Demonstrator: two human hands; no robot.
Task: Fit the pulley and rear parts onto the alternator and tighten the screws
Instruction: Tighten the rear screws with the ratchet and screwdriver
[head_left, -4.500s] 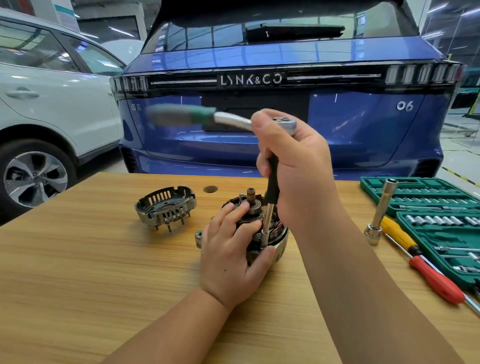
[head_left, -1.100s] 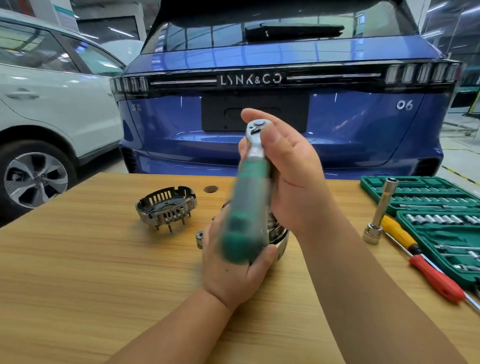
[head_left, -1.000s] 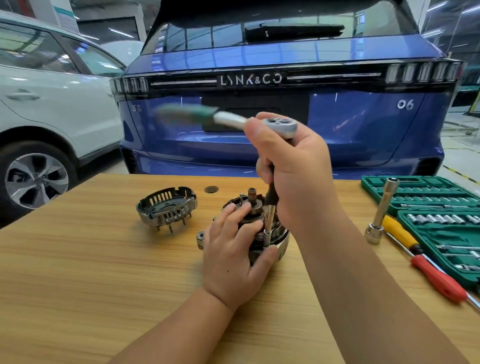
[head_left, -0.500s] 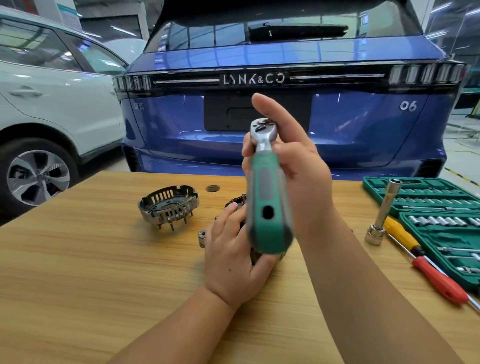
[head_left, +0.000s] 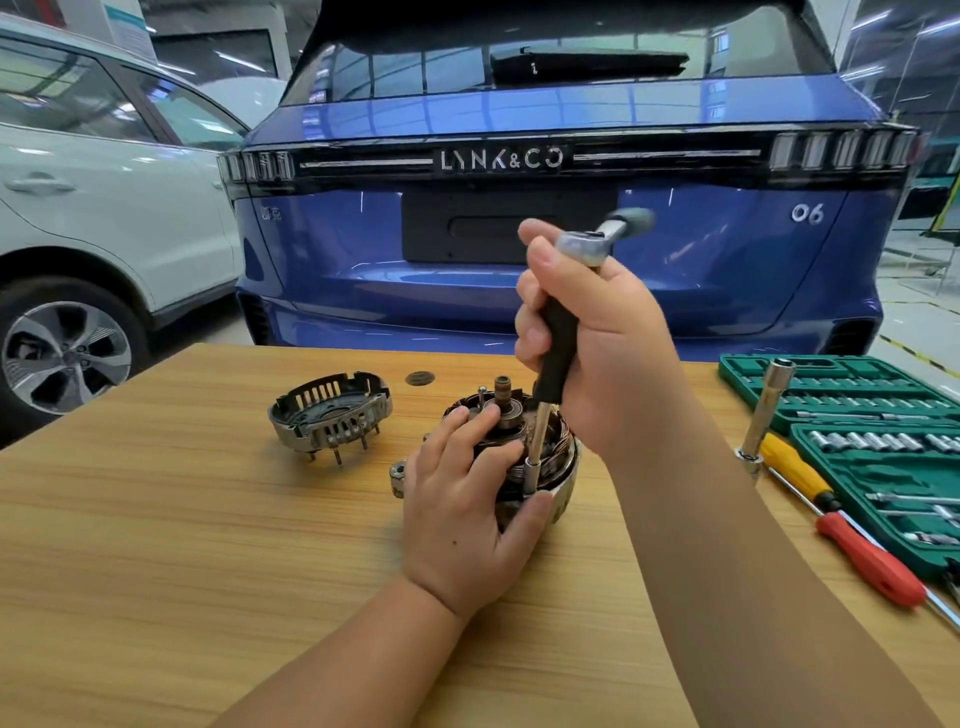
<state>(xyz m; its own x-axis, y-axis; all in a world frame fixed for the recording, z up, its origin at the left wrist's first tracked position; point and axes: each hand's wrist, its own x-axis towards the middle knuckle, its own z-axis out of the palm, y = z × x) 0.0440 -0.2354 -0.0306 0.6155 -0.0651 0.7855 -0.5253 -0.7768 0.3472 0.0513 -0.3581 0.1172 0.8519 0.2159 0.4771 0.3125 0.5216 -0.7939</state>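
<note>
On the wooden table (head_left: 156, 519), the right hand (head_left: 608, 332) grips the ratchet (head_left: 582, 244), handle now swung right; left hand (head_left: 467, 514) holds the alternator (head_left: 556, 452).

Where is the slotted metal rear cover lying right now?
In the head view, the rear cover sits on the wooden table, left of the alternator that the left hand steadies, untouched.

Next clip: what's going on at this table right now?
A person is working on an alternator on a wooden table. The left hand grips its body to steady it, while the right hand holds the upright black shaft of a ratchet, its socket down on a screw at the rim. The rear cover sits apart to the left, not yet fitted. A green socket set and screwdrivers lie at the right.
</note>
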